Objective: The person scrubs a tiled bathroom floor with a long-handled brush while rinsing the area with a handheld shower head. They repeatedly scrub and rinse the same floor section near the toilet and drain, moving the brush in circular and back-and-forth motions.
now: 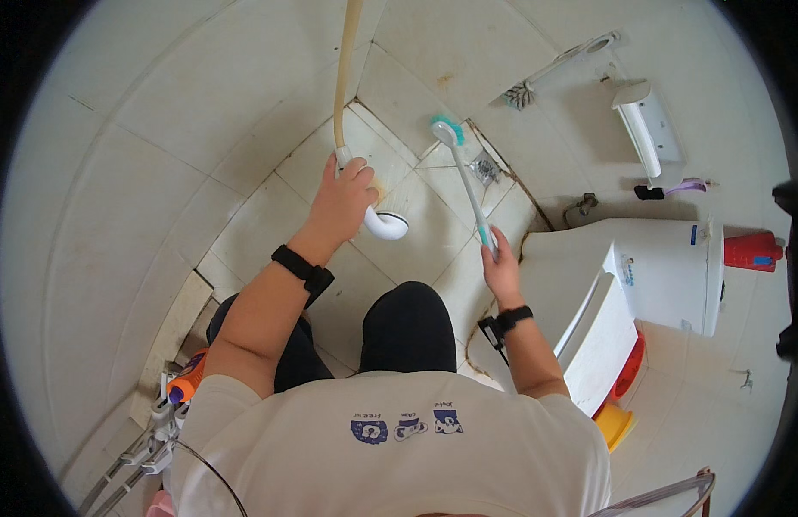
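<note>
My left hand (344,203) grips the handle of a white shower head (387,224). A cream-coloured hose (344,71) runs up from that handle to the top of the view. Faint streaks beside the spray face look like water. In my right hand (500,268) is the lower end of a long-handled scrub brush (468,187), grey-white with teal parts. Its teal bristles (448,129) are by the foot of the tiled wall, close to a metal floor drain (485,169). Whether they touch the tile I cannot tell.
A white toilet (670,271) with its lid raised stands at my right. On the wall hang a toilet brush (520,94) and a white holder (647,129). An orange bottle (191,375) is at my left. Pale tiles (373,271) cover the floor.
</note>
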Available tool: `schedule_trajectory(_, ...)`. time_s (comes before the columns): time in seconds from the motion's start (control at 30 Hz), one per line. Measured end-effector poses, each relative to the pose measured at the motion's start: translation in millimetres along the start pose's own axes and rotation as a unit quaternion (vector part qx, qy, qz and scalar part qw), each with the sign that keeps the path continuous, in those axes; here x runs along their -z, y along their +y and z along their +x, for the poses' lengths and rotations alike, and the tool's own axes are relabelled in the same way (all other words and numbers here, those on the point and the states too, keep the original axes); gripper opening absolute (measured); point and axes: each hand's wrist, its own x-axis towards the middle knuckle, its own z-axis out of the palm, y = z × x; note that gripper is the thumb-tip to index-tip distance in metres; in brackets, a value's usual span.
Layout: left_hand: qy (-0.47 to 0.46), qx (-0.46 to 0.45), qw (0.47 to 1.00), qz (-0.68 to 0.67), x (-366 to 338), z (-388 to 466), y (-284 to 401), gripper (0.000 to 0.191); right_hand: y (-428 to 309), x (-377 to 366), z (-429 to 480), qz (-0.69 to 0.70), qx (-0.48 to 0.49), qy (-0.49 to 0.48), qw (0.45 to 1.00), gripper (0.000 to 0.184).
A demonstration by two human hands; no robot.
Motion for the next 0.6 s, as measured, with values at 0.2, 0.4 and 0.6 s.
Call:
schedule_trajectory(0.2, -0.055, 0.005, 0.998, 0.012, 0, 6, 8, 0.015, -58, -61, 73, 0.059, -0.092, -0.031, 0.994, 0.041)
schedule_trajectory(0.4, -0.045, 0.009, 0.999, -0.010, 6, 1, 6, 0.015, -49, -3, 38, -0.040, 0.025, 0.050, 0.998, 0.036)
schedule_trajectory(0.6, -0.002, 0.068, 0.998, -0.015, 7, 4, -8, 0.015, -93, 37, 59, -0.114, 0.108, 0.072, 0.985, 0.036)
